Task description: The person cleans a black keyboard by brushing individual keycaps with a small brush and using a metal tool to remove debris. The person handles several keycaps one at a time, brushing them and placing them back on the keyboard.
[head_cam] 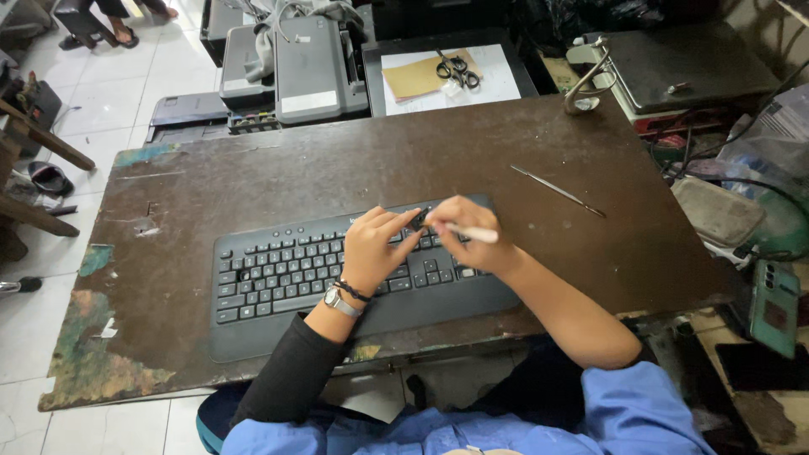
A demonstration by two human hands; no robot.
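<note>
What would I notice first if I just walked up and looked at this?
Your eye lands on the big black keyboard lying on the worn brown table. Both hands meet over its upper right keys: the left hand pinches something small and dark there, and the right hand holds a thin white stick. A long thin metal tool lies apart, to the right.

The left hand (369, 250) comes out of a long black sleeve (282, 375), well back from the fingers. At that wrist sit a silver-cased wristwatch (338, 302) and a dark beaded bracelet (352, 291). The right hand (468, 236) has a bare forearm, with a blue short-sleeved shirt (624, 413) further back.
</note>
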